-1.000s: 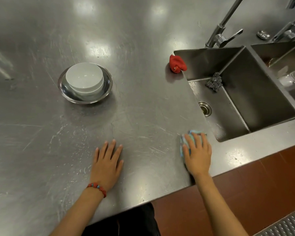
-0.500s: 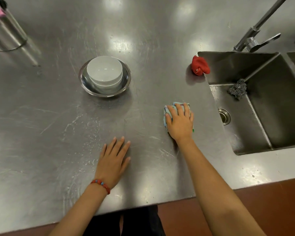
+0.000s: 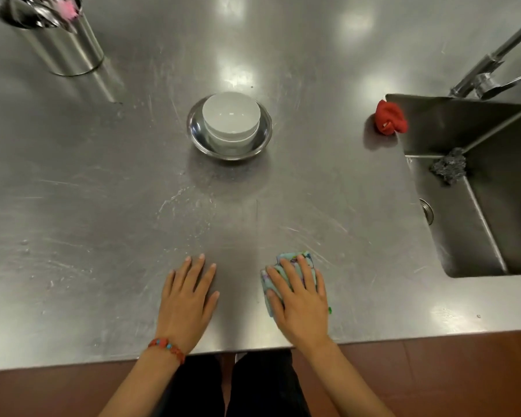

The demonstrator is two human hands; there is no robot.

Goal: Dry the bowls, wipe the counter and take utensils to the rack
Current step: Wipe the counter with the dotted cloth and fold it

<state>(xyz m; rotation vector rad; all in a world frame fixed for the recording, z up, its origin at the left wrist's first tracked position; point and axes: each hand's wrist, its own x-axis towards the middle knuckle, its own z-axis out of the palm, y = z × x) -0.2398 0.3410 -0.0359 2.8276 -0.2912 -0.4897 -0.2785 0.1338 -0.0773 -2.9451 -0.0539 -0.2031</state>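
My right hand point(image 3: 301, 299) lies flat on a folded pale blue patterned cloth point(image 3: 295, 261), pressing it onto the steel counter point(image 3: 103, 206) near the front edge. My left hand point(image 3: 188, 299) rests flat beside it with fingers spread, holding nothing. A white bowl point(image 3: 230, 115) sits stacked inside a shiny steel bowl point(image 3: 262, 136) further back at the centre. A steel canister point(image 3: 60, 40) with utensils and something pink in it stands at the far left. Wet streaks show on the counter between the bowls and my hands.
A sink point(image 3: 491, 206) opens at the right with a dark steel scourer point(image 3: 448, 168) on its ledge and a drain point(image 3: 427, 210). A red cloth point(image 3: 390, 117) lies at the sink's back corner. A tap point(image 3: 487, 73) rises behind. Brown floor point(image 3: 448, 374) lies below the counter edge.
My right hand has dragged the blue cloth back toward the front edge, close to my left hand. The view has shifted left, bringing the canister in.
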